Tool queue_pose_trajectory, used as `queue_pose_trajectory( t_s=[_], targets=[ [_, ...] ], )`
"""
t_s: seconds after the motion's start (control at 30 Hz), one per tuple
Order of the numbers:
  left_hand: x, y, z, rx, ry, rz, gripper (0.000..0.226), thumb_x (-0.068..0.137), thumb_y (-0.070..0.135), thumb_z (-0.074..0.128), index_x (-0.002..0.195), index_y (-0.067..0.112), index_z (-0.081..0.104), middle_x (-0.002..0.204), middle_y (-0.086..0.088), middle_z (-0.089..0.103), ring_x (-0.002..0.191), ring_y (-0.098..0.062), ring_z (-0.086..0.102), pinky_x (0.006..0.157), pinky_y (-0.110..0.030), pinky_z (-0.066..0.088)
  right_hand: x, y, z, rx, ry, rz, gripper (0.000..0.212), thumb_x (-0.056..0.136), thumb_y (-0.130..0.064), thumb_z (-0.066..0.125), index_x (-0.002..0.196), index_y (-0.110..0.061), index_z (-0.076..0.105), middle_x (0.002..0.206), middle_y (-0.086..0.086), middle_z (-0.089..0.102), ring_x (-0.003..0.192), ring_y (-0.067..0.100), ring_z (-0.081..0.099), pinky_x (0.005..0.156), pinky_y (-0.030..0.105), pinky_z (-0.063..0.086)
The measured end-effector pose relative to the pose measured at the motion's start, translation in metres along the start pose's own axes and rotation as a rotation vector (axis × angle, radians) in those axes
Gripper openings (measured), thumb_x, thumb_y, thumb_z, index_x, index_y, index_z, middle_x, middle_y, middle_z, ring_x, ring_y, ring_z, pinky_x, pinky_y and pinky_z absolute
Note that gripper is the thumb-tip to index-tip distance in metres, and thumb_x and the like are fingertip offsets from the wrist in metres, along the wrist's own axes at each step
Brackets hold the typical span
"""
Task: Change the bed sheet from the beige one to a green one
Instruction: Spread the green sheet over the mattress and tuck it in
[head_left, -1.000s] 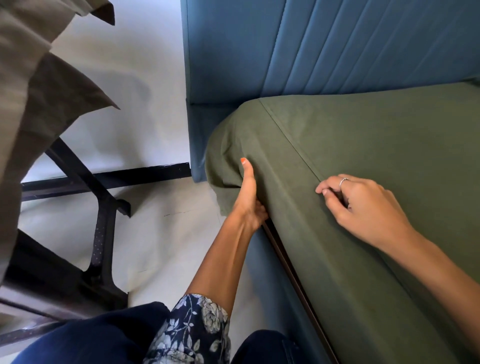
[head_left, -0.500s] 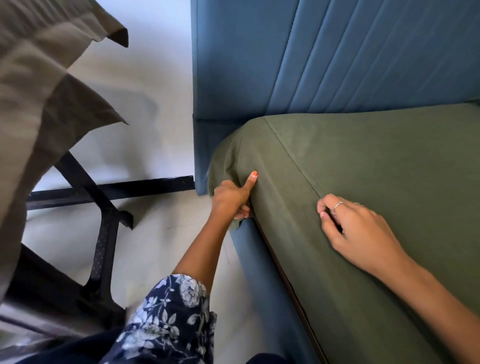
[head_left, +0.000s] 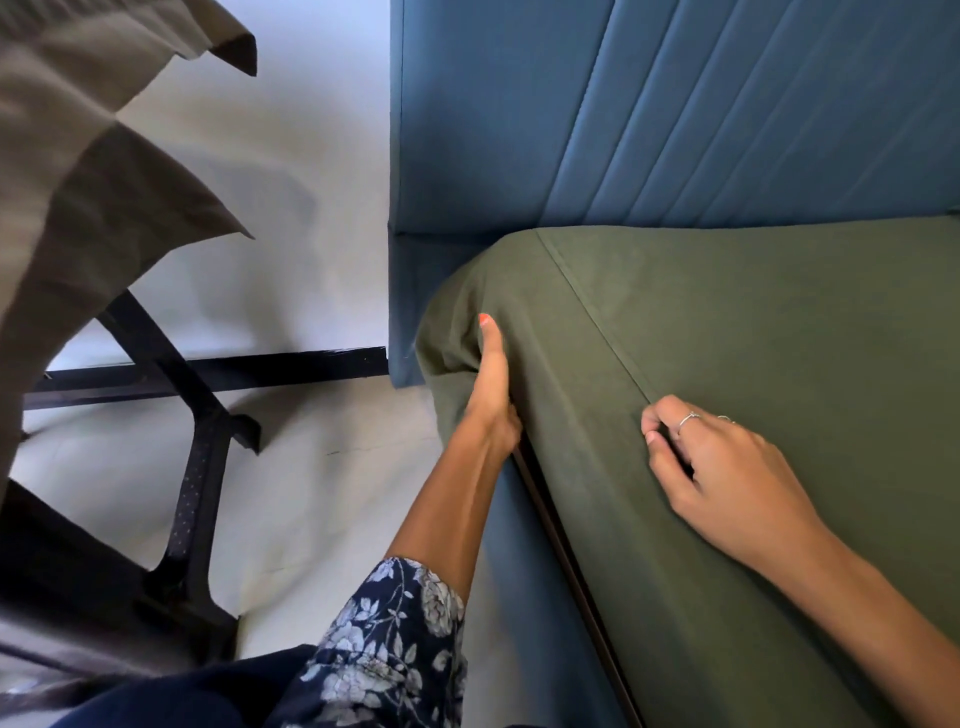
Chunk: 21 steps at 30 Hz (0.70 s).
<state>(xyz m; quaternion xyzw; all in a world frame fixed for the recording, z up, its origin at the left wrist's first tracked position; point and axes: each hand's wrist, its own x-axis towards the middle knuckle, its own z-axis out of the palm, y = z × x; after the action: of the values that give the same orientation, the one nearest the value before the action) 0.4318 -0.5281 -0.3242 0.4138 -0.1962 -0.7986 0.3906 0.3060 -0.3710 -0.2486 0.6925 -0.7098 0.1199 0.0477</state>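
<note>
The green sheet (head_left: 779, 374) covers the mattress top and hangs over its near-left corner against the blue headboard (head_left: 649, 114). My left hand (head_left: 491, 379) is pressed into the sheet's side at that corner, thumb pointing up on the cloth, fingers hidden under the mattress edge. My right hand (head_left: 722, 478) rests on the mattress top by the seam, fingers curled and pinching the green cloth. The beige sheet (head_left: 78, 171) hangs in folds at the upper left, over a black frame.
A black metal frame (head_left: 192, 457) with crossed legs stands on the pale floor at the left. The blue bed base (head_left: 519, 545) runs below the mattress edge. A white wall with a black skirting strip (head_left: 291, 364) lies behind.
My left hand went from a fist at the corner to a flat hand pushed in under the mattress edge, thumb up. My right hand stayed by the seam.
</note>
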Motion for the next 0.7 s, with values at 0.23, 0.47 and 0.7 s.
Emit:
queue_pose_trajectory(
  t_s=[0.23,0.47,0.7],
  targets=[
    [0.041,0.044,0.0,0.219,-0.053,-0.172,0.09,0.073,0.085,0.039,0.122,0.012,0.059,0.119,-0.009,0.065,0.112,-0.027,0.06,0.091,-0.047,0.047,-0.004,0.001,0.011,0.011,0.117,0.056,0.013,0.09,-0.017,0.05,0.08,-0.025,0.048,0.063,-0.014,0.04,0.058,0.014,0.041,0.049,0.017,0.029],
    [0.07,0.041,-0.005,0.216,0.146,0.03,0.128,0.043,0.09,0.062,0.141,0.011,0.039,0.135,-0.006,0.053,0.116,-0.028,0.056,0.101,-0.05,0.046,-0.001,0.002,0.018,0.014,0.149,0.074,0.016,0.086,-0.017,0.058,0.078,-0.026,0.046,0.06,-0.018,0.036,0.058,0.015,0.042,0.048,0.026,0.029],
    [0.067,0.097,-0.037,1.189,0.3,0.514,0.067,0.07,0.075,0.061,0.091,0.011,0.066,0.099,-0.011,0.068,0.085,-0.029,0.067,0.074,-0.042,0.058,0.006,0.004,0.018,-0.097,0.14,0.021,0.016,0.083,-0.019,0.06,0.078,-0.023,0.046,0.06,-0.009,0.053,0.053,0.021,0.047,0.048,0.027,0.027]
  ],
)
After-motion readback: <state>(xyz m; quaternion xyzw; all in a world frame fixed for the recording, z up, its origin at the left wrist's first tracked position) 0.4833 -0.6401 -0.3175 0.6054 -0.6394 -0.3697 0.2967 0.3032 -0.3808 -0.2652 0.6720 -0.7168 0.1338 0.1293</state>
